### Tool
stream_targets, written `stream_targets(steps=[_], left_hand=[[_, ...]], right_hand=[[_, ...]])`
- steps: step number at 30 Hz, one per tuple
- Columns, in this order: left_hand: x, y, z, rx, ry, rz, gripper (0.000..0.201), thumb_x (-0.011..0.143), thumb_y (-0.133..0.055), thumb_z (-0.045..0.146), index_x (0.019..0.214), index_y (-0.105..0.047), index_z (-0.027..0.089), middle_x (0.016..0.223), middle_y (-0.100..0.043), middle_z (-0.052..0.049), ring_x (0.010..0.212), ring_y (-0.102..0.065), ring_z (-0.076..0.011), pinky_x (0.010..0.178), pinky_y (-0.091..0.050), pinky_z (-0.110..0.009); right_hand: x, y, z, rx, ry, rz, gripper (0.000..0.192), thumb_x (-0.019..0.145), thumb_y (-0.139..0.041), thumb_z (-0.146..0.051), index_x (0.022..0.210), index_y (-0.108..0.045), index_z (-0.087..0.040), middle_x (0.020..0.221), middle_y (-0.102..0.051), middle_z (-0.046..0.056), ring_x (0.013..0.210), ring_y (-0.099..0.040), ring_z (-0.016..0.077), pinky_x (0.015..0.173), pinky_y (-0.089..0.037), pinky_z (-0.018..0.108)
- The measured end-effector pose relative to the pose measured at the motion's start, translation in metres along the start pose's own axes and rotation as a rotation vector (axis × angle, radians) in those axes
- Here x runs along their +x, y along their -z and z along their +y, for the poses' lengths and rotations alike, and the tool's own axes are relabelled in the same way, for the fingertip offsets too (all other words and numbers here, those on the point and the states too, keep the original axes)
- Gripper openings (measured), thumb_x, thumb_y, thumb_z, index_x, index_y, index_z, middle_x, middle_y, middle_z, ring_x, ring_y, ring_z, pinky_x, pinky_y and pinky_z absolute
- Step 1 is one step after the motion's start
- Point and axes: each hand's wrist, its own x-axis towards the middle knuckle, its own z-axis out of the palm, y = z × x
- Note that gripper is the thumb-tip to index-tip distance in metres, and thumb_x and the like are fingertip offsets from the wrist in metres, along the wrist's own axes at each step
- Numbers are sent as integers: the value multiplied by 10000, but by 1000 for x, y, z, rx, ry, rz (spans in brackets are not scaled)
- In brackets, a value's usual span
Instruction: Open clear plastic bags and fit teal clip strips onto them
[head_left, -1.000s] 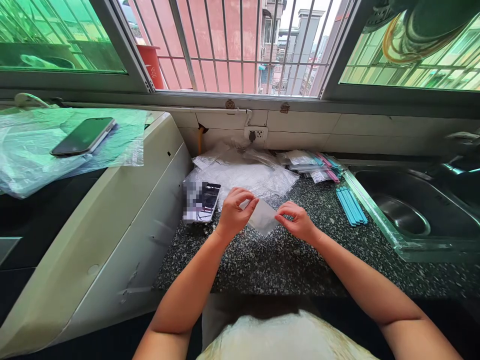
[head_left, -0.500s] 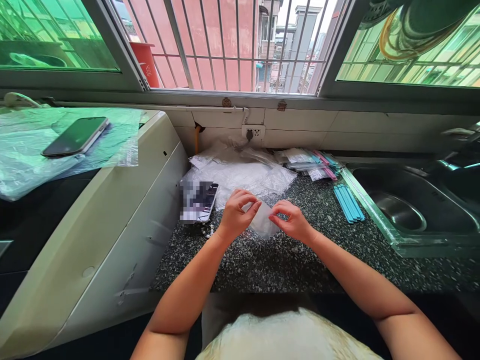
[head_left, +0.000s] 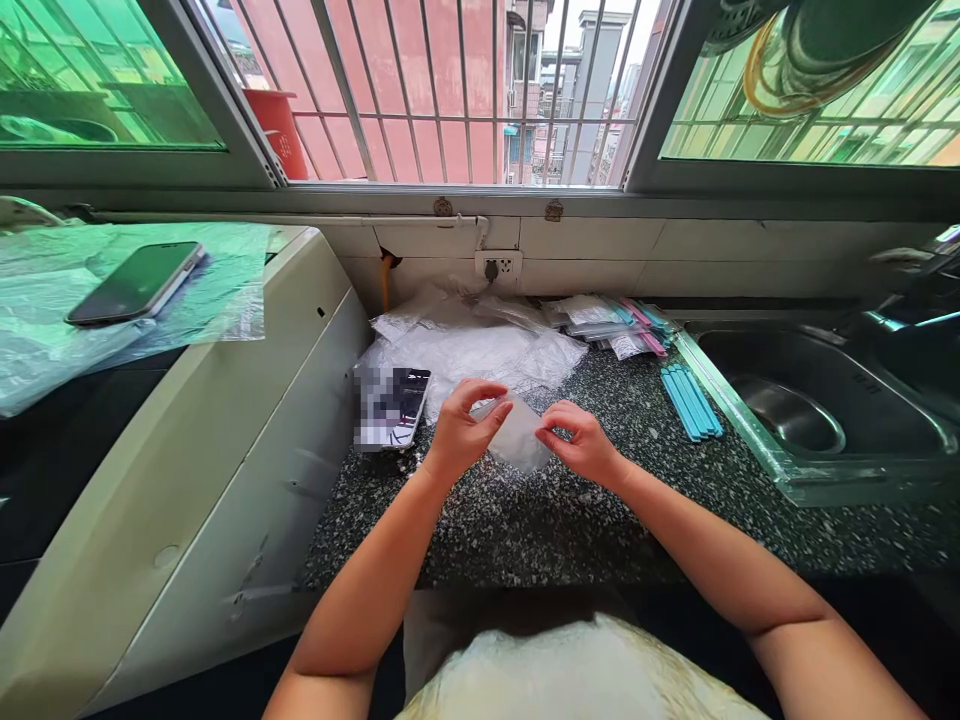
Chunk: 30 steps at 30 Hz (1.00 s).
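Note:
A small translucent plastic bag (head_left: 519, 440) is stretched between my two hands, just above the speckled dark countertop (head_left: 517, 540). Thumb and fingers of my left hand (head_left: 466, 425) pinch its left edge. On the other side, my right hand (head_left: 574, 437) grips the bag's right edge between thumb and forefinger. Behind my hands lies a heap of clear plastic bags (head_left: 480, 345). A phone (head_left: 409, 405) with a lit, partly blurred screen rests left of my left hand. Several light-blue strips (head_left: 690, 402) lie side by side to the right.
Filled packets with pink and blue strips (head_left: 611, 322) are stacked by the wall. At the right is a sink (head_left: 795, 480) with a taped rim. A cream-coloured appliance (head_left: 247, 400) borders the counter at left, a second phone (head_left: 139, 283) on plastic sheeting above it. A wall socket (head_left: 499, 264) holds a plug.
My left hand has shifted slightly left and its fingers have parted a little more around the bag's edge. My right hand stays nearly still. The view has drifted a little.

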Motion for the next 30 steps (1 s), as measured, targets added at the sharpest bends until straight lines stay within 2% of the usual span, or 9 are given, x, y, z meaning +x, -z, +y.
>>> stream_targets(steps=[2, 4, 8, 11, 18, 23, 30], left_hand=[[0, 0, -2, -38, 43, 14, 245, 772, -644, 237, 1010, -596, 197, 825, -634, -24, 779, -596, -135, 750, -497, -293], [0, 1, -3, -35, 70, -12, 313, 756, -662, 252, 1056, -589, 199, 819, -634, -21, 775, -597, -133, 754, -500, -290], [2, 3, -4, -13, 72, -66, 97, 759, -646, 258, 817, -647, 180, 788, -651, -36, 751, -605, -145, 701, -506, -289], [2, 3, -3, -21, 81, -69, 83, 779, -609, 230, 721, -636, 178, 724, -644, -27, 708, -598, -143, 664, -499, -282], [3, 3, 0, -52, 147, -61, 96, 769, -603, 229, 703, -633, 167, 709, -630, -25, 695, -580, -136, 659, -478, -268], [2, 0, 2, -49, 149, -103, 82, 764, -604, 205, 698, -632, 165, 705, -631, -24, 701, -579, -137, 673, -471, -267], [1, -1, 2, -49, 137, -114, 86, 765, -600, 215, 702, -634, 169, 716, -640, -28, 707, -584, -139, 678, -469, -268]], right_hand=[[0, 1, 0, 8, 7, 8, 202, 851, -535, -260, 660, -554, -199, 664, -586, 22, 672, -509, 153, 652, -394, 300], [0, 1, 1, 14, 10, 21, 201, 849, -540, -262, 658, -552, -199, 664, -589, 21, 668, -511, 152, 653, -393, 301], [0, 0, 2, 29, -15, 33, 219, 848, -541, -279, 643, -545, -202, 654, -583, 16, 664, -512, 150, 653, -392, 300], [-1, -2, 3, 49, -36, 28, 227, 846, -541, -287, 636, -543, -201, 646, -577, 13, 656, -510, 147, 648, -394, 299], [0, -1, 3, 56, -36, 18, 212, 843, -543, -282, 650, -560, -195, 654, -593, 17, 658, -519, 143, 641, -405, 296], [2, 2, -3, 99, -6, 71, 100, 809, -594, -277, 747, -596, -198, 733, -625, 24, 724, -553, 151, 688, -433, 307], [4, 1, -6, 74, 4, 94, 154, 826, -565, -229, 676, -587, -203, 678, -610, 14, 676, -546, 142, 652, -427, 297]])
